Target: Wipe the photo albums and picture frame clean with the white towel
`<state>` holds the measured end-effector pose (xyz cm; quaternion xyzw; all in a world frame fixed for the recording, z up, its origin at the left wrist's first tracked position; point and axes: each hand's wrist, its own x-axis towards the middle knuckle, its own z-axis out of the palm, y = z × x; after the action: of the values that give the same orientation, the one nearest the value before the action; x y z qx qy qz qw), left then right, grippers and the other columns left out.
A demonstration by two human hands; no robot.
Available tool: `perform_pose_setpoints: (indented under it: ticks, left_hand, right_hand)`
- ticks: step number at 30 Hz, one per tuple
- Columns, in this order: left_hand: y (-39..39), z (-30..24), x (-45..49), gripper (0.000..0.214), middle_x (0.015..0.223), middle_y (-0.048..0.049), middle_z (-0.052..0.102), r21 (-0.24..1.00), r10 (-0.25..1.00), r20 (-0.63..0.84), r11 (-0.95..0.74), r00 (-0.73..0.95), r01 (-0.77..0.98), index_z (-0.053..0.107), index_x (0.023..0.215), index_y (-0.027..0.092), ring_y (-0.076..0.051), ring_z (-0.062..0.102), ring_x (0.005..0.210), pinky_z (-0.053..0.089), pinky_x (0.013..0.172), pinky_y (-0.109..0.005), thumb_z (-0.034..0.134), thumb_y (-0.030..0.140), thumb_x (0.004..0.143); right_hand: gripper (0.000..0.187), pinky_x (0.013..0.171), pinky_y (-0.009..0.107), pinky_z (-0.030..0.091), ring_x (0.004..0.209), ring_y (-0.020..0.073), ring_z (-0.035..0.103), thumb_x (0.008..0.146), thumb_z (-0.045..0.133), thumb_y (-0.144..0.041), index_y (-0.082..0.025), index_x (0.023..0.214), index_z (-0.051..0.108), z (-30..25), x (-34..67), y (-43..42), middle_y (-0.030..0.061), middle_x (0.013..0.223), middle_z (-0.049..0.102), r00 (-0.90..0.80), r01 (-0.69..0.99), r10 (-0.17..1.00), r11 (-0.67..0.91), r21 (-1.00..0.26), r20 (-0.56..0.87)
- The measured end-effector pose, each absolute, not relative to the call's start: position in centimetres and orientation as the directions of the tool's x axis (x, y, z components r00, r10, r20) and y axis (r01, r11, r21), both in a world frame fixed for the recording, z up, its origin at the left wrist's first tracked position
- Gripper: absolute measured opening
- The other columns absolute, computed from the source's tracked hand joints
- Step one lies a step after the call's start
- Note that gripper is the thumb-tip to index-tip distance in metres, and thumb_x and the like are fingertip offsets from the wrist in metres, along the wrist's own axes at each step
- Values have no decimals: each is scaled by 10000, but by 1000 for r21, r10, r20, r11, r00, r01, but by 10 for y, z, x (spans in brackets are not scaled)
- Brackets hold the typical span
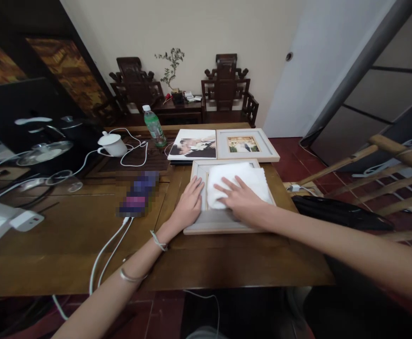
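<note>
A picture frame (215,225) with a pale wooden edge lies flat on the wooden table in front of me. My left hand (189,202) rests on its left side, fingers extended and close together. On the frame's middle, a folded white cloth (253,176) covers most of what the frame holds. My right hand (243,200) lies flat on the cloth with its fingers spread. Just beyond are a second picture frame (271,149) with a small photo in it and, beside that, a photo album or panel (192,134) with a picture on its front.
Left of the frame lies a phone (138,194) with white cables plugged in. Farther back stand a green-labelled bottle (154,126), a white lidded cup (113,145) and a glass-lidded pot (45,153). A white power strip (1,226) sits at far left. A wooden chair (400,150) stands right.
</note>
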<state>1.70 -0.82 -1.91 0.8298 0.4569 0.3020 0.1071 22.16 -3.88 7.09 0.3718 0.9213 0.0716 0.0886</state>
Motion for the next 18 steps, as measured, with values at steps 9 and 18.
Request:
perform_pose_setpoints:
  ticks: [9,18]
  left_hand:
    - [-5,-22,14,451,1410,-170,457,474,830,398,-551,392,687,490,1329,100,-309,301,1386,254,1137,-545,366,160,900]
    - [-6,-26,13,435,1430,-144,455,475,805,441,-584,396,659,492,1329,133,-279,283,1405,265,1136,-537,366,158,913]
  right_hand:
    - [354,1106,571,186,1408,346,186,909,444,-134,-178,1204,636,68,168,51,89,1512,337,-696,672,718,647,360,9]
    - [350,1096,524,223,1391,321,250,870,471,-88,-184,1140,671,59,234,51,58,1500,366,-604,720,797,548,427,-5]
